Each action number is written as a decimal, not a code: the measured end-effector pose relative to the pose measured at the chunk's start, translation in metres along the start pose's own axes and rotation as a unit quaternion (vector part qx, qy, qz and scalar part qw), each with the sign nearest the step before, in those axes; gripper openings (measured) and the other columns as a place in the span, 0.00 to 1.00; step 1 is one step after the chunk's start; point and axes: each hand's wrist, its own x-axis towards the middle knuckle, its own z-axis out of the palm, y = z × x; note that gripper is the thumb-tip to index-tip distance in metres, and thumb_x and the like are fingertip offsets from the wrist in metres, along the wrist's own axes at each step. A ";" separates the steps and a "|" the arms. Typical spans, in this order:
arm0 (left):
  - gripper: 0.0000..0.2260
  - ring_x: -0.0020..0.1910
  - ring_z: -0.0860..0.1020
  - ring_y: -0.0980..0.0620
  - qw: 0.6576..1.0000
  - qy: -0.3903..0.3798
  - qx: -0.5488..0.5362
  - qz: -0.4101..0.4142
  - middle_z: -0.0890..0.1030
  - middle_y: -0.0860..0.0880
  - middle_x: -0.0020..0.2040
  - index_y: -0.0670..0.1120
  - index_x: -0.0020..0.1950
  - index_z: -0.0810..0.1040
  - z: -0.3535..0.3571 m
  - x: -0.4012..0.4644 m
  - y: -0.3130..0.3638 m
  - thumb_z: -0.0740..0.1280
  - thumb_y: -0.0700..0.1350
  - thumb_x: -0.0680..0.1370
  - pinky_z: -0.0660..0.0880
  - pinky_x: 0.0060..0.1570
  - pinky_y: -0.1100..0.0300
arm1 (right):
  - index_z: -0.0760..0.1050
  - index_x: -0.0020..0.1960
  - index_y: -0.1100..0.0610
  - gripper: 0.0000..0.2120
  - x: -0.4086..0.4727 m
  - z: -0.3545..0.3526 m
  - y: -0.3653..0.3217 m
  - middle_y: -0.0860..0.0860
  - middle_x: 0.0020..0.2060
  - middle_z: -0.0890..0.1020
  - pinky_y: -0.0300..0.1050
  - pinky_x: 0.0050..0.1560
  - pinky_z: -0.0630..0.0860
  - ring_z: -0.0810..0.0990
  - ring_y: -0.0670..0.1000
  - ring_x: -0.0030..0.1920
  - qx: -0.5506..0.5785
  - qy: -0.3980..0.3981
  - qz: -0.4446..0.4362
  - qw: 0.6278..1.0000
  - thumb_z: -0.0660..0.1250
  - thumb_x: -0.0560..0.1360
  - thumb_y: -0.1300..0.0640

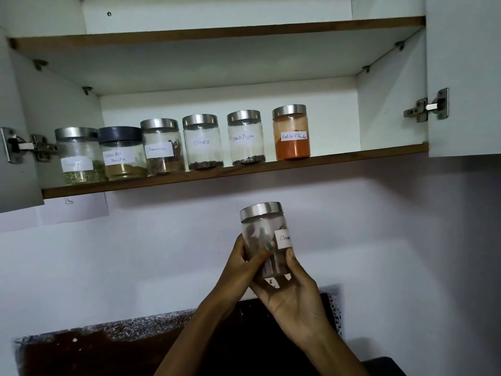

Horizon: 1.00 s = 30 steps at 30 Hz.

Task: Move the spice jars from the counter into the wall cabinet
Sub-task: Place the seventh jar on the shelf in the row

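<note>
- A clear glass spice jar with a brushed steel lid (264, 240) and a white handwritten label is held upright in mid-air, below the open wall cabinet and in front of the pale wall.
- The left hand (244, 264) wraps the jar's left side — thumb across the front.
- The right hand (294, 299) cups the jar's base, thumb pressed up its right side.
- On the cabinet's brown-edged lower shelf (352, 156) six jars stand in a row: an unreadable-label jar (78, 156), a dark-lidded coriander powder jar (122, 153), cinnamon (162, 147), cloves (202, 142), black pepper (246, 138), and an orange red chilli powder jar (291, 132).
- Below lies a dark speckled stone bench (108, 337).
</note>
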 end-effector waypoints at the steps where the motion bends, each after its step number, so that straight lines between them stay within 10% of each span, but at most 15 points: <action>1: 0.30 0.55 0.81 0.56 1.000 0.001 0.014 0.002 0.82 0.52 0.56 0.54 0.64 0.72 0.000 0.000 -0.002 0.71 0.63 0.65 0.77 0.45 0.67 | 0.72 0.64 0.62 0.25 0.002 0.002 -0.001 0.63 0.61 0.77 0.60 0.51 0.79 0.78 0.65 0.60 -0.017 0.008 -0.018 1.000 0.70 0.68 0.57; 18: 0.19 0.53 0.80 0.62 0.998 -0.030 0.041 0.044 0.83 0.62 0.53 0.59 0.62 0.73 -0.004 0.001 0.020 0.66 0.57 0.70 0.76 0.46 0.71 | 0.71 0.64 0.57 0.27 0.001 0.010 -0.025 0.62 0.60 0.78 0.60 0.54 0.78 0.79 0.65 0.58 -0.132 0.001 -0.094 0.987 0.69 0.65 0.63; 24: 0.27 0.62 0.76 0.55 0.993 -0.030 0.090 0.069 0.75 0.59 0.65 0.63 0.67 0.67 0.008 0.000 0.023 0.69 0.56 0.69 0.75 0.59 0.57 | 0.72 0.62 0.53 0.27 0.001 0.008 -0.040 0.58 0.59 0.79 0.54 0.48 0.81 0.82 0.60 0.54 -0.188 0.016 -0.147 0.971 0.70 0.64 0.64; 30: 0.35 0.56 0.73 0.64 0.990 -0.012 0.117 0.080 0.67 0.59 0.66 0.60 0.72 0.61 0.027 0.007 0.024 0.74 0.50 0.70 0.74 0.41 0.77 | 0.73 0.60 0.49 0.26 0.003 0.006 -0.059 0.55 0.57 0.80 0.51 0.44 0.82 0.80 0.60 0.57 -0.240 0.031 -0.186 0.952 0.71 0.64 0.61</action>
